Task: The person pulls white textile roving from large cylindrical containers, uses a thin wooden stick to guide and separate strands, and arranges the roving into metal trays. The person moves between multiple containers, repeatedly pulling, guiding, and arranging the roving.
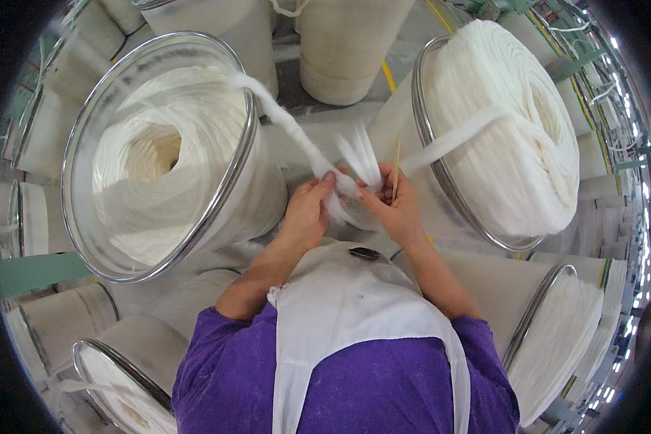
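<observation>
My left hand pinches a white fibre sliver, a soft loose rope that runs up to the coil in the left can. Its frayed end hangs below the fingers. Close beside it, my right hand has its thumb and fingers closed on sliver too, near the joint between the hands. A thin wooden stick stands upright among the right fingers. Another sliver stretches from that hand to the tall coil on the right can. Loose fibre strands fan upward between the hands.
Tall cream cans surround me: one stands straight ahead, another lower right, another lower left. Metal rims edge the two nearest cans. Yellow lines mark the floor. Green machine framing shows at the left.
</observation>
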Available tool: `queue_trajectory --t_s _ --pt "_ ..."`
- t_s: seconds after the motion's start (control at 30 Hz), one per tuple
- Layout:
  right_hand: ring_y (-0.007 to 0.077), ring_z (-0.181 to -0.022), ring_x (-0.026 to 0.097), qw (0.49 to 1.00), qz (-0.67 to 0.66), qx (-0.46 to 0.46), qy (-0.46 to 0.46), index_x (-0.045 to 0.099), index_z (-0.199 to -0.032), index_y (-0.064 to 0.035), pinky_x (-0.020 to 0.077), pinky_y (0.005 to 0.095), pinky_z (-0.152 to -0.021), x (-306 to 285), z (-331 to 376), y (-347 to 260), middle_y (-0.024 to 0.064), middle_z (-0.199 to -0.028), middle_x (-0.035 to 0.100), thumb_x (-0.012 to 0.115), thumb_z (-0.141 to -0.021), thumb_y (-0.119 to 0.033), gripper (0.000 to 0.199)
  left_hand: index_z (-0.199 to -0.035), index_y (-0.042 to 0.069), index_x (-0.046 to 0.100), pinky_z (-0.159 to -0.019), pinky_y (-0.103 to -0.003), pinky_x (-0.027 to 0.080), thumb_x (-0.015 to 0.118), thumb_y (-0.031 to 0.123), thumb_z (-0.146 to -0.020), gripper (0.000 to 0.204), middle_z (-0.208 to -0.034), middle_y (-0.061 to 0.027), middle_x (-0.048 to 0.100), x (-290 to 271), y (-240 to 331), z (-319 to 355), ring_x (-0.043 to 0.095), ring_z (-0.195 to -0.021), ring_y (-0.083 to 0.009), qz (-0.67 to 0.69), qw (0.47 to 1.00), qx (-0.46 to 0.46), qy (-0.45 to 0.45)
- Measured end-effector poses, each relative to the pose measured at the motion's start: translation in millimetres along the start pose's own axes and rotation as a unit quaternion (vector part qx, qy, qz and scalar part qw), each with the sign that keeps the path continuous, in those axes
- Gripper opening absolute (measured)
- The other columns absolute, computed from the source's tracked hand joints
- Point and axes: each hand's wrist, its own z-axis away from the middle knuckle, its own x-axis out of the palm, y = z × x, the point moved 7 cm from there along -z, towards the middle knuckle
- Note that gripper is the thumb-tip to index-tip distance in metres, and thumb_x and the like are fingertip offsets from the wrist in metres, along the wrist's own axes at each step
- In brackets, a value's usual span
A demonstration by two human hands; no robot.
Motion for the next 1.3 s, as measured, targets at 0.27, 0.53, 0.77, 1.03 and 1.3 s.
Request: queue_trajectory --t_s 0.27,0.53,0.77,1.03,1.3 --pt "0.0166 -0.055 0.053 0.975 0.219 -0.02 -0.031 0.063 -0.103 -0.0021 0.043 0.0304 -0.052 -1.7 13.9 -9.5 0.01 -0.066 0.059 0.069 -0.083 -0.024 0.031 -0.129 -0.002 0.045 -0.102 -0.037 0.042 0.059 0.003 -0.087 0.044 -0.124 -0.0166 0.057 36.5 16.8 12.0 0.055 -0.115 -0.0263 -0.033 0.978 0.16 -0.126" --pt "0.0074 -0.053 0.045 0.976 0.207 -0.065 0.008 0.061 -0.096 -0.0015 0.0381 0.0253 -0.049 -9.5 8.7 -14.2 0.001 -0.062 0.053 0.067 -0.086 -0.025 0.026 -0.134 -0.001 0.04 -0.105 -0.043 0.041 0.049 -0.002 -0.09 0.045 -0.129 -0.019 0.053 50.0 25.2 4.3 0.052 -0.12 -0.031 0.003 0.99 0.132 -0.05" --pt "0.0318 -0.063 0.059 0.979 0.194 -0.001 -0.067 0.06 -0.092 -0.0042 0.0423 0.0423 -0.057 -24.9 12.7 -30.5 0.013 -0.067 0.059 0.043 -0.097 -0.045 0.044 -0.134 -0.001 0.04 -0.103 -0.044 0.042 0.048 0.002 -0.092 0.043 -0.13 -0.0204 0.053 56.4 36.7 7.6 0.052 -0.121 -0.033 0.046 0.992 0.086 -0.074" --pt "0.0445 -0.065 0.057 0.957 0.274 -0.005 -0.097 0.059 -0.082 -0.0012 0.0418 0.052 -0.059 4.0 6.6 -28.6 0.0229 -0.066 0.058 0.036 -0.099 -0.045 0.052 -0.132 -0.001 0.043 -0.096 -0.042 0.046 0.046 0.006 -0.095 0.038 -0.124 -0.0194 0.057 67.5 35.8 15.8 0.056 -0.115 -0.0291 0.021 0.991 0.043 -0.126" --pt "0.0429 -0.064 0.057 0.963 0.258 -0.04 -0.072 0.062 -0.093 -0.0004 0.0429 0.0498 -0.059 14.2 4.7 -39.8 0.0224 -0.068 0.06 0.041 -0.098 -0.041 0.046 -0.113 0.004 0.055 -0.085 -0.037 0.051 0.064 0.005 -0.087 0.028 -0.103 -0.013 0.065 56.0 39.9 14.4 0.062 -0.097 -0.0238 -0.084 0.991 0.091 -0.046"
